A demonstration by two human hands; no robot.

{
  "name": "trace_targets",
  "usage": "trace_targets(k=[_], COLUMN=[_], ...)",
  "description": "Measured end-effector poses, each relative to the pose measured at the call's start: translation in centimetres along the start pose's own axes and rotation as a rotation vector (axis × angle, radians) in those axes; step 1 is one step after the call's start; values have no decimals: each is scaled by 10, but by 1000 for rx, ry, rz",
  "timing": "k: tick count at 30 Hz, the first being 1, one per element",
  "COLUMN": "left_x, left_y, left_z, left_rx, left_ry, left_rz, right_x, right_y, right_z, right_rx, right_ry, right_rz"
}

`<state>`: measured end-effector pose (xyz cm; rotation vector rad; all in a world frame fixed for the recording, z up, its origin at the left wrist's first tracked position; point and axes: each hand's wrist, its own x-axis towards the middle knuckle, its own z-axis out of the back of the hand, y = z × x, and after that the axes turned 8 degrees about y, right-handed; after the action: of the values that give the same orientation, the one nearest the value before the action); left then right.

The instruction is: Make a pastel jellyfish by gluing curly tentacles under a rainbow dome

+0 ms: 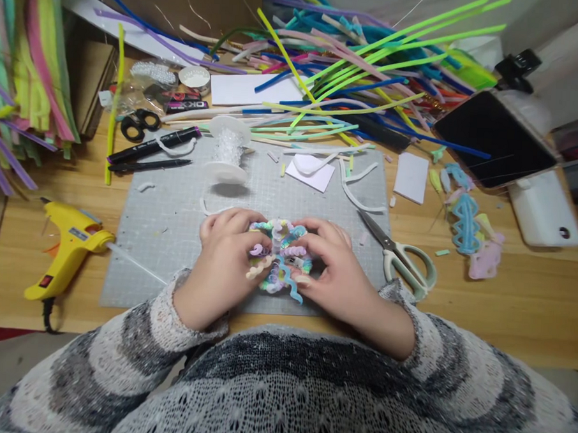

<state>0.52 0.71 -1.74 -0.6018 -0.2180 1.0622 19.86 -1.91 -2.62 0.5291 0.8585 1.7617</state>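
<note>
Between both hands, over the grey cutting mat (160, 204), is a pastel pipe-cleaner craft (277, 248) made of curled blue, lilac, cream and green strands. My left hand (227, 258) grips its left side with thumb and fingers. On the opposite side, my right hand (337, 263) closes around the edge, its thumb near a wavy blue strand. The fingertips behind the craft are partly hidden. Just right of my right hand lie grey-handled scissors (406, 266). A spool of clear beaded string (227, 149) stands on the mat beyond the hands.
A yellow glue gun (70, 248) lies at left, its glue stick pointing over the mat. Loose pipe cleaners (353, 60) pile up at the back. Markers (153, 145) and black-handled scissors (140, 125) lie back left. A propped phone (496, 139) and curled pieces (465, 224) are at right.
</note>
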Motion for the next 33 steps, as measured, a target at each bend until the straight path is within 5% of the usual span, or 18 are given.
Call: trace_targets(k=[33], left_x=[0], left_y=[-2], left_z=[2], left_rx=[-24], left_ry=[3], left_rz=[20], right_x=[1], right_y=[0], right_z=[-4], right_rx=[118], right_ry=[-60], right_rz=[28])
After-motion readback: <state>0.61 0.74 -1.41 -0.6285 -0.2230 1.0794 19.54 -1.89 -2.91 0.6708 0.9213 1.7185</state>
